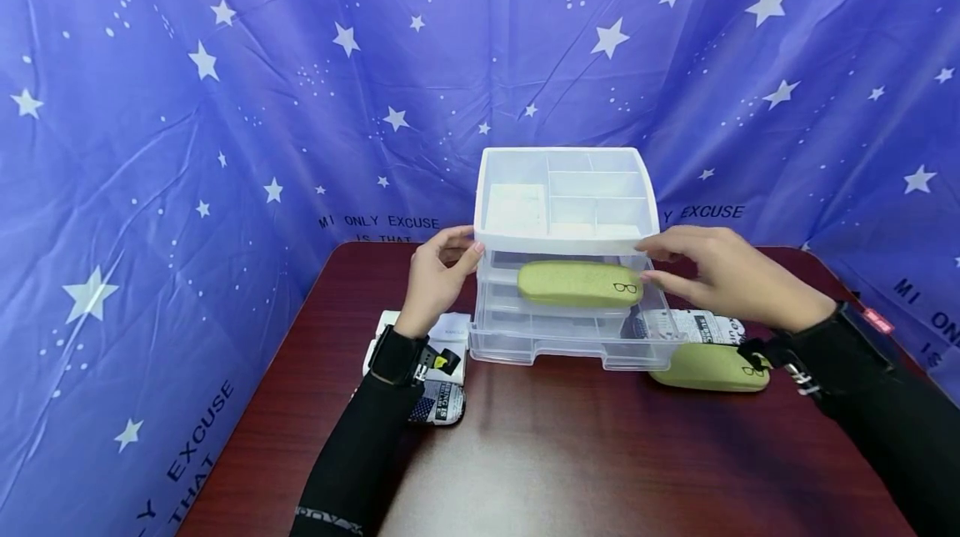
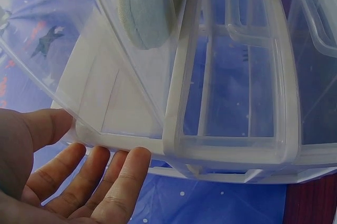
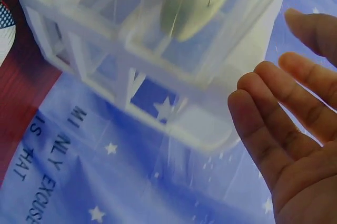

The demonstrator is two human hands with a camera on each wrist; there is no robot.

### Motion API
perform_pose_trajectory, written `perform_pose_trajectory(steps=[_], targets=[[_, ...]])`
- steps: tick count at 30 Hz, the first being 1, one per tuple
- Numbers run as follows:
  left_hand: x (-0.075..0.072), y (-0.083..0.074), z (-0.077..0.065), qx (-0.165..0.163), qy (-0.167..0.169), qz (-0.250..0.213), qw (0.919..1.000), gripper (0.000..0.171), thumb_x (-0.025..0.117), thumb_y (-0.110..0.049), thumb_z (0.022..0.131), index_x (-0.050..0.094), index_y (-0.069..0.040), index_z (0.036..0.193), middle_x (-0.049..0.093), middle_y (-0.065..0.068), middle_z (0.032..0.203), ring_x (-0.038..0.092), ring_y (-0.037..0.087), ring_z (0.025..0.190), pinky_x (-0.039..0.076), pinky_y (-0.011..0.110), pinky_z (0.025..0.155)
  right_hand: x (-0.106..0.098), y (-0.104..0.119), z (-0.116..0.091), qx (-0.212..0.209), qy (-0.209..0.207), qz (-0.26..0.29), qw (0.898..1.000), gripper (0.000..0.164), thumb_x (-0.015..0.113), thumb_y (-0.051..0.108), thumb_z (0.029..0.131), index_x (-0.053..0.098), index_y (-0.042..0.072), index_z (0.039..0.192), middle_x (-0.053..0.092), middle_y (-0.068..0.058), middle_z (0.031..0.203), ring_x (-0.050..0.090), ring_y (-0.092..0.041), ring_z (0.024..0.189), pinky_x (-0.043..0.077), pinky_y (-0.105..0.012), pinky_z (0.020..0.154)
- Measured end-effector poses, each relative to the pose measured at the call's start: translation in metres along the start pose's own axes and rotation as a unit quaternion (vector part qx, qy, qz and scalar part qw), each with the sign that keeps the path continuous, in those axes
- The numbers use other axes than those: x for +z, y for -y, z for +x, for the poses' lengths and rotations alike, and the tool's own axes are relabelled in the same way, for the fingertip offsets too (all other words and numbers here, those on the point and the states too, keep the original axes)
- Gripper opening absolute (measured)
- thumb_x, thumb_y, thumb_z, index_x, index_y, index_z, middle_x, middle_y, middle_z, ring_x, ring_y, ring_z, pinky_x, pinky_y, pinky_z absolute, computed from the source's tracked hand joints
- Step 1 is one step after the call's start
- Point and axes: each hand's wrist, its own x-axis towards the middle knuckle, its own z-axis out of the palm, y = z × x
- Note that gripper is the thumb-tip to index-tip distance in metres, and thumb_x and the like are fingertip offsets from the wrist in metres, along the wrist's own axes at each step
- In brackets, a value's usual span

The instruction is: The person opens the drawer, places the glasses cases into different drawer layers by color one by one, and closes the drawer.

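A clear plastic drawer unit (image 1: 498,287) with a white compartment top (image 1: 566,243) stands at the table's back. Its top drawer (image 1: 495,347) is pulled forward, and a green glasses case (image 1: 577,284) with a glasses print lies in it. At the unit's left side, my left hand (image 1: 437,278) has its thumb and fingertips right at the upper frame, fingers loosely bent. My right hand (image 1: 712,274) is at the opposite side, its fingers (image 3: 253,108) extended beside the upper corner and its palm holding nothing.
Right of the unit, a second green glasses case (image 1: 708,368) lies before a newspaper-print pouch (image 1: 705,325). On the left are a white item (image 1: 452,328) and another printed pouch (image 1: 442,404), partly behind my left wrist. A blue star curtain (image 1: 420,62) hangs around the table (image 1: 540,454).
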Motion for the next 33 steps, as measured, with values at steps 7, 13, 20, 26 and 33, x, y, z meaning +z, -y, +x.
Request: perform_pose_trajectory(steps=[7, 13, 20, 26, 33], targets=[[-0.001, 0.001, 0.0, 0.0, -0.005, -0.002, 1.0, 0.034, 0.065, -0.008, 0.094, 0.059, 0.004, 0.126, 0.065, 0.021, 0.103, 0.065, 0.031, 0.095, 0.058, 0.029, 0.075, -0.001, -0.017, -0.031, 0.088, -0.012, -0.012, 0.996, 0.037, 0.077, 0.018, 0.083, 0.067, 0.015, 0.119, 0.067, 0.009, 0.093, 0.06, -0.007, 0.084, 0.045, -0.022, 0.065], [-0.001, 0.001, 0.0, -0.003, -0.004, -0.001, 1.0, 0.035, 0.065, -0.008, 0.094, 0.059, 0.004, 0.127, 0.065, 0.021, 0.104, 0.065, 0.03, 0.095, 0.058, 0.029, 0.075, 0.01, -0.036, -0.059, 0.125, -0.001, -0.014, 0.992, 0.04, 0.079, 0.023, 0.082, 0.066, 0.018, 0.12, 0.067, 0.011, 0.096, 0.06, -0.008, 0.079, 0.042, -0.021, 0.06], [0.0, 0.001, 0.001, 0.003, -0.007, -0.001, 1.0, 0.034, 0.065, -0.008, 0.094, 0.06, 0.004, 0.126, 0.066, 0.021, 0.102, 0.065, 0.029, 0.094, 0.058, 0.028, 0.074, 0.023, -0.048, -0.083, 0.135, 0.015, -0.018, 0.991, 0.041, 0.081, 0.022, 0.08, 0.067, 0.014, 0.118, 0.068, 0.007, 0.096, 0.062, -0.014, 0.084, 0.046, -0.025, 0.063], [0.001, 0.001, 0.001, 0.007, -0.004, 0.001, 1.0, 0.034, 0.065, -0.007, 0.094, 0.059, 0.005, 0.126, 0.066, 0.021, 0.103, 0.065, 0.03, 0.095, 0.058, 0.028, 0.074, 0.038, -0.055, -0.099, 0.146, 0.038, -0.008, 0.988, 0.042, 0.081, 0.024, 0.08, 0.066, 0.013, 0.118, 0.066, 0.007, 0.096, 0.059, -0.01, 0.085, 0.05, -0.031, 0.066], [0.001, 0.002, 0.001, 0.002, -0.001, -0.002, 1.0, 0.034, 0.065, -0.008, 0.094, 0.059, 0.005, 0.126, 0.065, 0.022, 0.104, 0.064, 0.031, 0.097, 0.058, 0.028, 0.075, 0.059, -0.056, -0.11, 0.115, 0.061, 0.02, 0.991, 0.052, 0.085, 0.034, 0.075, 0.066, 0.009, 0.116, 0.064, 0.004, 0.098, 0.057, -0.012, 0.084, 0.049, -0.032, 0.068]])
